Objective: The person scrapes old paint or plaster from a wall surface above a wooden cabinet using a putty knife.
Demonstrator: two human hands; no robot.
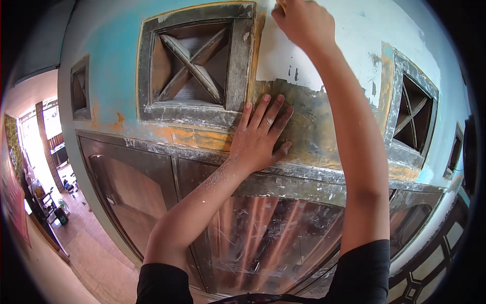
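My left hand lies flat with fingers spread against the scraped, grey and orange patch of wall above the door frame. Raised high at the top edge, my right hand is closed around a small tool that only just shows at the frame's top edge, held against the white filled area of the wall. What the tool is cannot be made out. Both forearms are dusted with white powder.
A square vent with crossed bars sits left of my hands, another vent to the right, a third vent far left. Below runs a wooden door frame with glass panels. Tiled floor with clutter lies far below left.
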